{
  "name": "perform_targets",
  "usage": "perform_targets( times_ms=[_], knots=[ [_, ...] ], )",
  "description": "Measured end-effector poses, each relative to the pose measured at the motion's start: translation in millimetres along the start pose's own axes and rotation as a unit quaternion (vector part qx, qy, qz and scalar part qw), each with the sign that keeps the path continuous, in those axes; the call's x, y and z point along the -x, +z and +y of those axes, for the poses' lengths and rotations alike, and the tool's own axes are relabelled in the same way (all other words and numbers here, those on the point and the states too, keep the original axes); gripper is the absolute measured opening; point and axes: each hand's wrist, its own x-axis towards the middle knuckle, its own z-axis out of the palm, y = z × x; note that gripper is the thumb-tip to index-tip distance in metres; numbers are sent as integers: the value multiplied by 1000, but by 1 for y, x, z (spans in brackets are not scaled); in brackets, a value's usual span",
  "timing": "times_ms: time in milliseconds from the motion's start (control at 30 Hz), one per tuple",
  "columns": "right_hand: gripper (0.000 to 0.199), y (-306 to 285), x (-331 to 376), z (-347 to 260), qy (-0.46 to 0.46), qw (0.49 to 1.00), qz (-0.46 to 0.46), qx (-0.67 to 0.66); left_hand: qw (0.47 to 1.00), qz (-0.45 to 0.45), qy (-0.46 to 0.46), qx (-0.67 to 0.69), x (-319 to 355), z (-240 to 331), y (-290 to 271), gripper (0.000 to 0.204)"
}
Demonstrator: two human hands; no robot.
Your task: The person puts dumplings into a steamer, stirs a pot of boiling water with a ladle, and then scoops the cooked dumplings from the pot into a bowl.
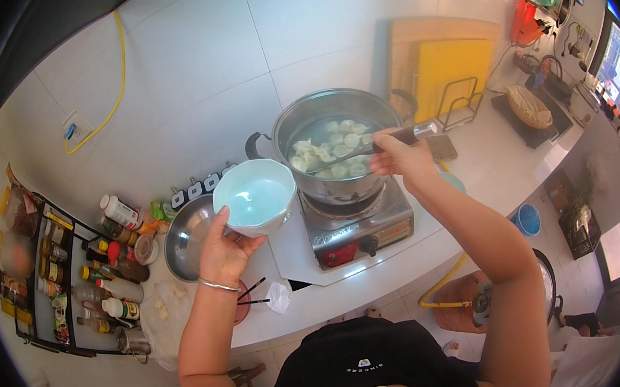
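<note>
My left hand (224,250) is closed on the near rim of a pale bowl (254,199) with a light blue inside. The bowl is tilted a little and hangs just left of a steel pot (346,184). My right hand (400,156) grips a long-handled cooking utensil (415,134), dark at the handle with a silver end. Its metal shaft slants down into the pot, and its head is hidden. Several whitish dumplings (331,143) lie in the pot's cloudy water. Under the pot stands a steel gas stove (362,229) with a black knob.
A wide steel basin (186,239) sits left of the bowl, beside bottles and jars (112,268). Black chopsticks (252,291) rest on a reddish dish near the counter's front edge. Cutting boards (456,79) and a wire rack (459,101) stand behind on the right.
</note>
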Motion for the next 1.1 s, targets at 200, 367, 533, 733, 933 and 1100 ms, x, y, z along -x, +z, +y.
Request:
perform_targets(
  times_ms=[200, 367, 533, 733, 933, 1100],
  knots=[
    [20, -9, 5, -27, -28, 998, 16, 53, 1000, -9, -9, -6, -3, -2, 7, 56],
    [21, -18, 4, -52, -49, 996, 23, 77, 1000, -11, -9, -10, -13, 1, 13, 56],
    [24, -22, 8, -61, -79, 991, 19, 110, 1000, -25, 5, -1, -22, 6, 20, 61],
    [23, -30, 11, -63, -100, 987, 20, 123, 1000, -31, -1, -5, -33, 5, 23, 59],
    [21, -31, 18, -71, -116, 982, 9, 151, 999, -35, -3, -16, -34, 7, 26, 61],
    [23, -31, 25, -83, -117, 981, 19, 156, 999, -30, -9, -37, -36, 10, 29, 60]
  ],
)
